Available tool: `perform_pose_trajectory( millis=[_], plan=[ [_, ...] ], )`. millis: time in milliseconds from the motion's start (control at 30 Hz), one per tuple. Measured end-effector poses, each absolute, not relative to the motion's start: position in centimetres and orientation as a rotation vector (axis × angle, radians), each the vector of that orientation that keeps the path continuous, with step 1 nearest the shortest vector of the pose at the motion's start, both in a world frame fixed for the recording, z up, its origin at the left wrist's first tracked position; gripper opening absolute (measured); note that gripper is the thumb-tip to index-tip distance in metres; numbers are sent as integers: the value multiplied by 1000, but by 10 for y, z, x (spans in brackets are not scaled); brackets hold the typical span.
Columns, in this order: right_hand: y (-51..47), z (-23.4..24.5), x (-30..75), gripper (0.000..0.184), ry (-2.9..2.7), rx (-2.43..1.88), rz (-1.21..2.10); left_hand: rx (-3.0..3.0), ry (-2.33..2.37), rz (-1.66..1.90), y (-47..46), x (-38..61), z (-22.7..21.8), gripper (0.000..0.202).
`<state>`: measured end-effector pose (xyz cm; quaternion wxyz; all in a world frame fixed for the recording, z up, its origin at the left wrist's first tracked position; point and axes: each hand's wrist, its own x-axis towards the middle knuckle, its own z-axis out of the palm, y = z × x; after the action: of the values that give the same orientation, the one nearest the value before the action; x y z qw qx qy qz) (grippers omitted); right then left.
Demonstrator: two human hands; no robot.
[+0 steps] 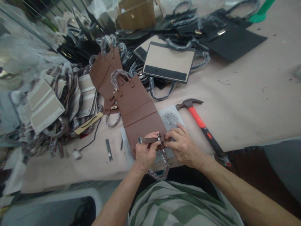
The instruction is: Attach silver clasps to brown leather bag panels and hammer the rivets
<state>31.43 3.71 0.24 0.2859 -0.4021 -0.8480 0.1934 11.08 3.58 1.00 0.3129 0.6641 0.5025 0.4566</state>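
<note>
A brown leather bag panel (141, 114) lies on the table with its near end in front of me. My left hand (146, 153) is closed around a short metal punch (149, 140), which lies tilted almost level over the panel's near edge. The punch has a round shank and a wider flat end towards my right hand. My right hand (184, 146) pinches at the panel's near right corner, beside that flat end; its fingertips partly hide what they grip. A plastic-wrapped handle (162, 171) loops off the panel's near edge towards my lap.
A claw hammer (199, 122) with a red-black grip lies right, by a white, black-speckled board (171, 117). Left are a cutter blade (108, 150) and a yellow strip (88, 123). Beige panels (47, 106) pile far left; black bag pieces (232, 40) and a cardboard box (136, 14) stand behind.
</note>
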Motion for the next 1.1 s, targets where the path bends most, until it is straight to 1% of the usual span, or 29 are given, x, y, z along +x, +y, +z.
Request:
perform_pose_trajectory(
  millis=[267,400,800,1100],
  plan=[
    [36,1,316,35,-2225,-1042,551,1721,1398,1184,38,115,12,9],
    [35,0,318,38,-2204,-1020,583,1727,1430,1198,37,116,12,10],
    [36,-1,317,33,-2168,-1017,523,1683,1376,1247,39,116,11,7],
    [36,0,317,33,-2154,-1025,556,1910,1288,1252,36,115,7,9]
  ],
)
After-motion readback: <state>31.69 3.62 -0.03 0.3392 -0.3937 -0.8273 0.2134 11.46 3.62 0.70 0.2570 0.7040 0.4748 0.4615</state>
